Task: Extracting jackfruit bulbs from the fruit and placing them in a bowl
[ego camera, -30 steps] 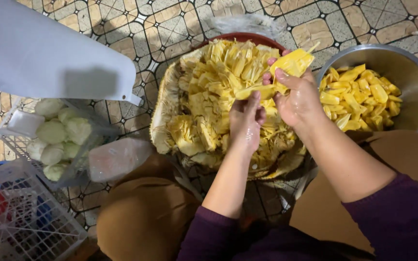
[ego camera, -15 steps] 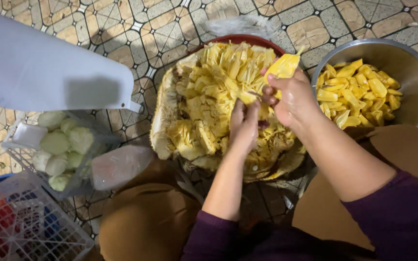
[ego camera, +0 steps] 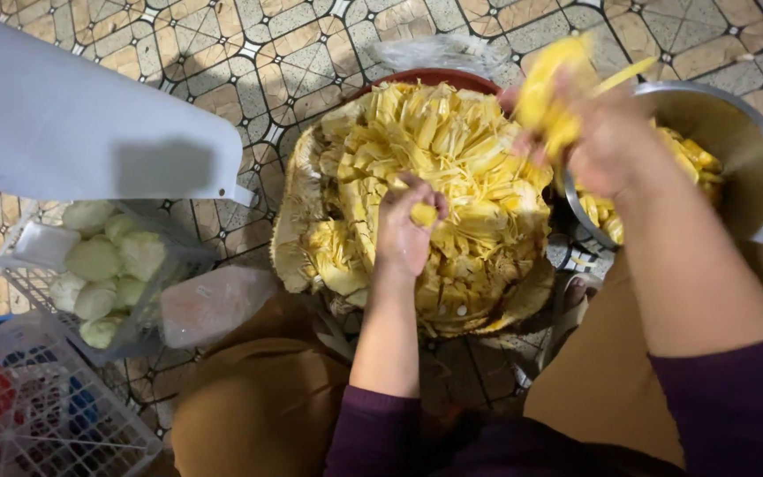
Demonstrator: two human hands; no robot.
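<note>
The left hand (ego camera: 406, 231) reaches forward on a straight, bare forearm, purple sleeve pushed up near the elbow, fingers curled in and pinched together. The right hand (ego camera: 607, 132) is raised and motion-blurred, fingers closed, its forearm angling back to a purple sleeve.

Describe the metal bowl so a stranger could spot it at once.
Start at the big opened jackfruit in the middle of the tiled floor. Just to its right, under the right hand, sits the metal bowl. It alone is shiny steel, round, and part-filled with yellow fruit pods.

Steel bowl (ego camera: 757, 177) crowds jackfruit (ego camera: 434, 177) right; tiled floor (ego camera: 249, 62) free.
</note>
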